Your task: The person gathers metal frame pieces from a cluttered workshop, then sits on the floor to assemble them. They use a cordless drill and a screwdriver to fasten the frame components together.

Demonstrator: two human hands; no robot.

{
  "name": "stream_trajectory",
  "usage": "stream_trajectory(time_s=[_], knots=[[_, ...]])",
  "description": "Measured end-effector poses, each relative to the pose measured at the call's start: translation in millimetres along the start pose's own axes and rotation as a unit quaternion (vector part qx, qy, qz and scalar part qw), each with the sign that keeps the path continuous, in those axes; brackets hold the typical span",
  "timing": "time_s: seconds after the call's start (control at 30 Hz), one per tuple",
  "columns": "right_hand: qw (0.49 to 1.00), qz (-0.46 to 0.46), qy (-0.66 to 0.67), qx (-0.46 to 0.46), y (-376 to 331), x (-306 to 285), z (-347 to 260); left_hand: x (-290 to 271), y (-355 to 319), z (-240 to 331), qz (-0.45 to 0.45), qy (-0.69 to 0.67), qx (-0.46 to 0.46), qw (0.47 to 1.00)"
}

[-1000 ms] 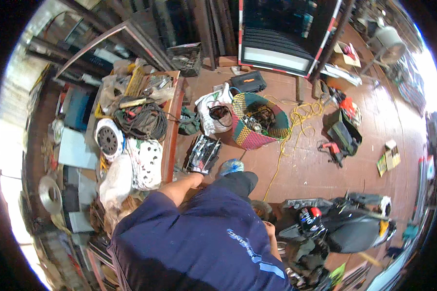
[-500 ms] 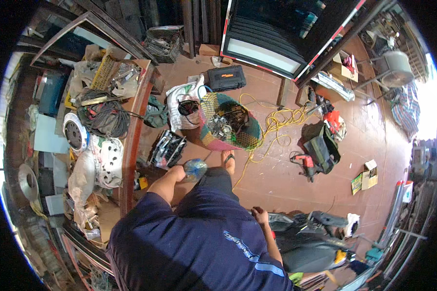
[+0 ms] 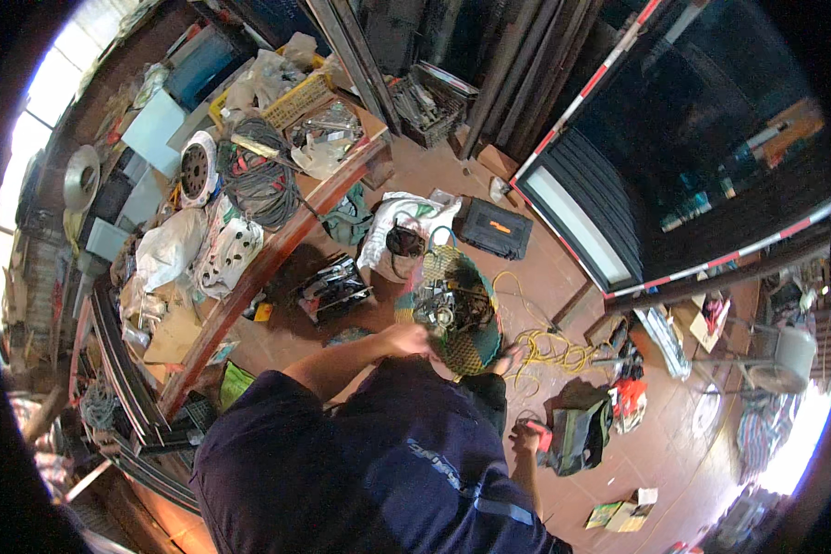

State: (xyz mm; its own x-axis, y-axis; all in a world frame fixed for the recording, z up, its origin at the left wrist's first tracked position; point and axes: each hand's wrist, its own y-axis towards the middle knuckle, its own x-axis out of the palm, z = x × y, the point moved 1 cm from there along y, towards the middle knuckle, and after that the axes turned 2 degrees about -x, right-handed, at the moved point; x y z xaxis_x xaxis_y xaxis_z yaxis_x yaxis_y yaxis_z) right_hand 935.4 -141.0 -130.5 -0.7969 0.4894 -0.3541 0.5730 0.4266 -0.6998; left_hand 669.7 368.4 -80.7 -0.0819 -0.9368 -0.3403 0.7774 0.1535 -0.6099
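My left hand (image 3: 410,339) is at the near rim of a woven green, yellow and pink basket (image 3: 454,354). Its fingers are too blurred to read. Tangled dark and metal parts (image 3: 460,309) fill the basket. Down to the right, my right hand (image 3: 524,438) is closed on a red tool (image 3: 542,437), whose exact kind I cannot make out. That tool lies against an olive-green bag (image 3: 582,427). Partly behind my left forearm, a bluish clear plastic bag (image 3: 347,336) rests on the floor, beside an open tray of hand tools (image 3: 335,288).
A yellow cable (image 3: 552,355) coils right of the basket. Beyond it are a black tool case (image 3: 495,228) and a white sack (image 3: 392,214). A cluttered bench with a wooden edge (image 3: 277,249) stands left. Cardboard (image 3: 626,515) lies lower right; a framed glass panel (image 3: 711,166) leans at the back.
My view has turned and shifted. My left hand has left the plastic bag for the basket's rim. My right hand has reached forward from beside the motorbike to the red tool.
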Motion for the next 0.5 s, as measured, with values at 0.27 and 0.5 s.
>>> stream_trajectory(time_s=[0.27, 0.5], knots=[[0.998, 0.032, 0.045, -0.009, 201, -60, -173, -32, -57, -146, 0.118, 0.007, -0.413, 0.903], [0.936, -0.203, -0.25, -0.141, 439, -130, -226, -54, -34, -35, 0.22, -0.088, -0.464, 0.854]])
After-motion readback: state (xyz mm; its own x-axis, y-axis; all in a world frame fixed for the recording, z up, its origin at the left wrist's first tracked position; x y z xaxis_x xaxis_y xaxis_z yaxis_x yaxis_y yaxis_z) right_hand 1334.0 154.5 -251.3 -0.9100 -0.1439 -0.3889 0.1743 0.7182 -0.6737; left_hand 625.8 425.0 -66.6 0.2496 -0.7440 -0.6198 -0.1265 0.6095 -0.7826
